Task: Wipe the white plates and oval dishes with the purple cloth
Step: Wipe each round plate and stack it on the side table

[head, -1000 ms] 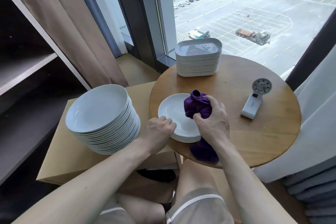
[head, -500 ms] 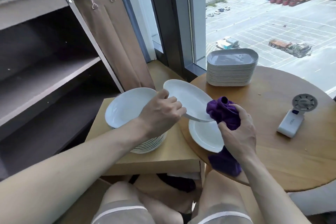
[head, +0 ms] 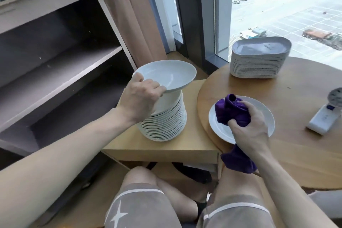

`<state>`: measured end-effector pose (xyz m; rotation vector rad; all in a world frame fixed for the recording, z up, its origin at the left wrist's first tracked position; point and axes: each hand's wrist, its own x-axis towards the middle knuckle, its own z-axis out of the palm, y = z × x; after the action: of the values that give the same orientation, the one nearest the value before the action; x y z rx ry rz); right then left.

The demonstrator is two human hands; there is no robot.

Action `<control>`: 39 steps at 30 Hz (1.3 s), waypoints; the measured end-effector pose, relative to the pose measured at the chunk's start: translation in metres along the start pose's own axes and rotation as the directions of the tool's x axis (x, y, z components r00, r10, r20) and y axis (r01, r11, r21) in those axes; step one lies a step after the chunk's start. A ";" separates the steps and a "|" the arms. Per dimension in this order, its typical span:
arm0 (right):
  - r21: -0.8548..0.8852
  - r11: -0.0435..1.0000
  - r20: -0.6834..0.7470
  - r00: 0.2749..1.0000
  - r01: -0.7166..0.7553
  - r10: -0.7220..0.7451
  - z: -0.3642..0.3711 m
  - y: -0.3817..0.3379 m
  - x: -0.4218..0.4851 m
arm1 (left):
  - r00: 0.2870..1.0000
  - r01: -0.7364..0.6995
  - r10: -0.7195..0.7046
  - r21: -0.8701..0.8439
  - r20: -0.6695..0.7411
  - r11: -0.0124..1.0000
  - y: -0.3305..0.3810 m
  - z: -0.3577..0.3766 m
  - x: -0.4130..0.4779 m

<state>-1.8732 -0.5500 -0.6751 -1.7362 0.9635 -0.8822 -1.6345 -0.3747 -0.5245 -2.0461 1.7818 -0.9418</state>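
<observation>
A glossy round white plate is gripped by its rim in the left hand at twelve o'clock; the crumpled purple cloth is clenched in the right hand at three o'clock.

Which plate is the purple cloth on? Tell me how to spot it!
Find the round wooden table by the window. Near its left edge lies one white plate, with the purple cloth bunched over it in the right hand. It lies alone, while the other round plates are at the tall stack on the low box.
</observation>
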 end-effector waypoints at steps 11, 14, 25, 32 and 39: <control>-0.069 0.997 0.062 0.998 0.026 -0.021 0.006 0.002 -0.003 | 0.978 0.190 -0.179 -0.105 0.107 0.976 0.023 0.020 -0.034; -0.067 0.998 0.076 0.997 0.023 -0.018 0.007 0.002 -0.003 | 0.968 0.239 -0.216 -0.211 0.127 0.948 0.024 0.025 -0.041; -0.076 0.997 0.085 0.996 -0.032 0.039 0.005 0.002 -0.002 | 0.872 0.471 -0.249 -0.584 0.421 0.661 0.009 0.043 -0.040; -0.069 0.994 0.043 0.995 -0.090 0.093 -0.003 0.003 0.004 | 0.847 0.511 -0.293 -0.528 0.444 0.678 0.019 0.048 -0.043; -0.084 0.989 0.014 0.993 -0.118 0.120 -0.011 0.006 0.009 | 0.848 0.498 -0.328 -0.417 0.416 0.760 0.035 0.041 -0.041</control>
<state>-1.8799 -0.5638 -0.6766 -1.7338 1.0929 -0.7576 -1.6373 -0.3512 -0.5878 -2.8231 1.5265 -0.1740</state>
